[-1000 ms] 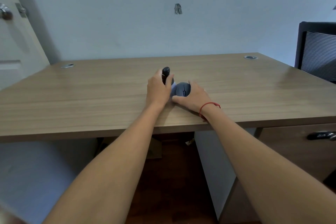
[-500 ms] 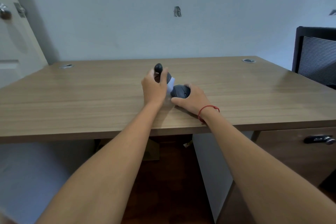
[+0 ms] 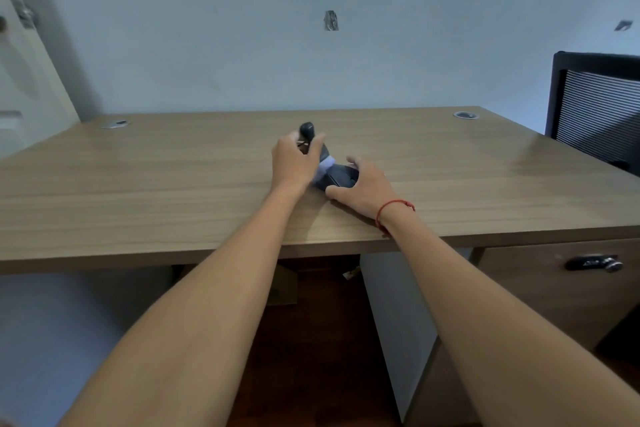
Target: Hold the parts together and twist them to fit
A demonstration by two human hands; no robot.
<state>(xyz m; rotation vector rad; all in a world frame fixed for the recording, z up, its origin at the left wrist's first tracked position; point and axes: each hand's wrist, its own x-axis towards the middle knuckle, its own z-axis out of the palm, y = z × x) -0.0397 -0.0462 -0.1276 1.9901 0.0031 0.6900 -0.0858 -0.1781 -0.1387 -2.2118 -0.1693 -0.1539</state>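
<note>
Right hand (image 3: 363,189): it holds the dark mouse (image 3: 341,177) down flat, fingers curled over it, near the front edge of the desk (image 3: 138,191).
Left hand (image 3: 294,163): it pinches a dark cover piece (image 3: 308,131), tipped up just behind the mouse.
Tip: I think a gentle lift is best, with the mouse kept flat.
Far corners: two round holes.

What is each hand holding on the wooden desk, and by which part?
The left hand grips a dark oblong object around its lower half. The right hand holds a dark grey computer mouse by its sides, fingers curled round it.
</note>
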